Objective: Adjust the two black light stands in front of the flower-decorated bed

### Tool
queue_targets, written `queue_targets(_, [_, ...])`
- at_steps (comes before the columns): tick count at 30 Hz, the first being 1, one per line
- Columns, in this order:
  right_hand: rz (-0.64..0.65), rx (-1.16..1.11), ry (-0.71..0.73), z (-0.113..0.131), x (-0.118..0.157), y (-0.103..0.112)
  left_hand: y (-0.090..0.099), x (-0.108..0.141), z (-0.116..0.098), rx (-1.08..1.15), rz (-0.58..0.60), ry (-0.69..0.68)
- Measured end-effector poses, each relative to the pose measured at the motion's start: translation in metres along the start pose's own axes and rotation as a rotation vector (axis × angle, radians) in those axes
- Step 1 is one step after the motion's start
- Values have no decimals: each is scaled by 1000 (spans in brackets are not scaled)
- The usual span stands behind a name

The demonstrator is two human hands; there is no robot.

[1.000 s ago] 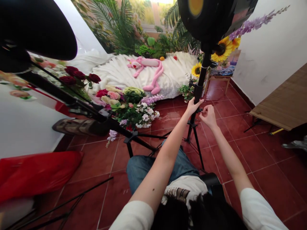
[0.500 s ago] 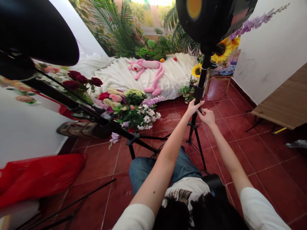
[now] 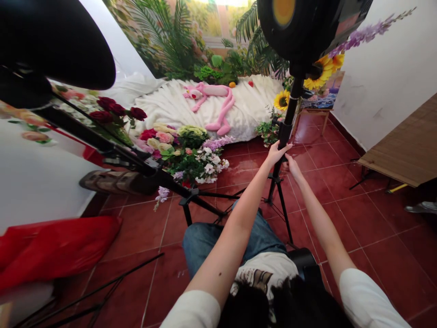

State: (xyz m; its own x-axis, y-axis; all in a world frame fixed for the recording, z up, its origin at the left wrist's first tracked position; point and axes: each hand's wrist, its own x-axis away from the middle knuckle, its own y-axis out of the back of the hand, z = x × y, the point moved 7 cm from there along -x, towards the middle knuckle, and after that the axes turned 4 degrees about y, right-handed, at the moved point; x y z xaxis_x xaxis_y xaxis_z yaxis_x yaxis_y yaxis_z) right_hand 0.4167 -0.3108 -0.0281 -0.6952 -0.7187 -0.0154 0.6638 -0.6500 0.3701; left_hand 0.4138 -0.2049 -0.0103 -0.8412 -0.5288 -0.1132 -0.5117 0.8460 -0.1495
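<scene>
A black light stand (image 3: 288, 114) rises in front of me, with a large black studio light (image 3: 307, 27) on its top. My left hand (image 3: 276, 154) is closed around the stand's pole just below its thick collar. Just to the right and slightly lower, my right hand (image 3: 292, 166) is closed with its fingertips at the side of the pole, where a knob seems to sit. What those fingers pinch is too small and covered to make out. The stand's tripod legs (image 3: 286, 214) spread on the floor between my knees and the right side.
Another black light stand (image 3: 136, 164) slants across the left. Behind lie a pink plush toy (image 3: 221, 109) on white cloth (image 3: 160, 107), artificial flowers (image 3: 191, 155) and sunflowers (image 3: 282, 100). A wooden board (image 3: 403, 141) is at right, a red cloth (image 3: 61, 246) at left.
The right hand has turned and its fingers have shifted slightly at the pole. The left hand keeps its grip. The stand's upper part appears slightly farther right.
</scene>
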Motion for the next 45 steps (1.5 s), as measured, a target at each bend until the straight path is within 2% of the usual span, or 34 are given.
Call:
queue_targets(3, [187,-203,-77,-2,5,-11,0,1,-2,7,-17,4])
queue_targets(5, [189,-134,-114,-2,7,-3,-1,2,-3,17,-13,-4])
queue_targets(7, [44,68,-95,1,9,18,-2,3,-3,26,-4,-10])
queue_targets(9, [-135,323,-19,14,12,39,-2,2,-1,32,5,-10])
queue_targets(11, [-209,548,61,31,18,48,-2,1,1,45,15,-18])
queue_targets(16, [-153,924,197,61,24,42,-2,-3,8,63,39,-15])
queue_targets(21, [-40,1116,292,65,17,27,-2,-4,7,67,20,-11])
queue_targets(23, [-12,1155,272,67,13,24,-2,-4,5,60,18,-23])
queue_targets(29, [56,1268,72,81,13,15,-3,-3,2,38,27,-37])
queue_targets(32, [89,1280,38,82,13,13,-3,-4,4,25,33,-42])
queue_targets(36, [124,1193,18,68,5,21,-2,-5,7,21,28,-45])
queue_targets(39, [195,999,5,53,-3,26,-1,-6,8,10,12,-52])
queue_targets(42, [266,740,55,45,-9,25,-1,-7,7,-26,3,-68])
queue_targets(45, [249,588,86,40,-12,25,-2,-5,3,-96,19,-117])
